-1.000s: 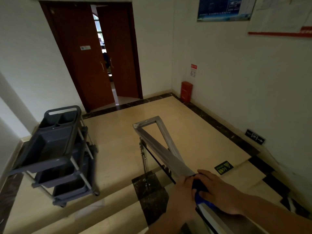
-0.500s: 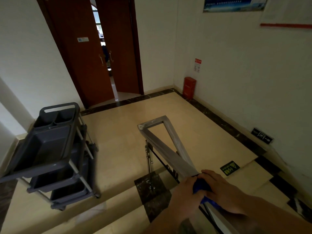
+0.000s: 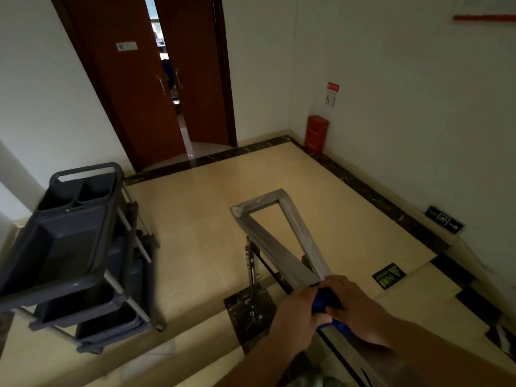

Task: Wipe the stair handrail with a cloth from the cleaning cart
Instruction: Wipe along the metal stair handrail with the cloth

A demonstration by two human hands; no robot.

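A flat metal handrail (image 3: 275,251) runs from a squared corner over the landing down towards me. A blue cloth (image 3: 324,301) is wrapped over the rail near the bottom middle of the view. My left hand (image 3: 297,317) grips the cloth and rail from the left side. My right hand (image 3: 354,311) grips the cloth from the right, its fingers curled over the top. Most of the cloth is hidden between the two hands. The grey cleaning cart (image 3: 75,255) stands on the landing at the left, apart from both hands.
Brown double doors (image 3: 156,79) stand slightly ajar at the far side of the landing. A red box (image 3: 316,133) sits against the right wall. A dark stone post base (image 3: 248,308) carries the rail's upright. Steps (image 3: 418,297) descend on the right.
Both hands have stayed on the cloth at the same part of the rail. The view has tilted slightly and moved a little nearer the landing.
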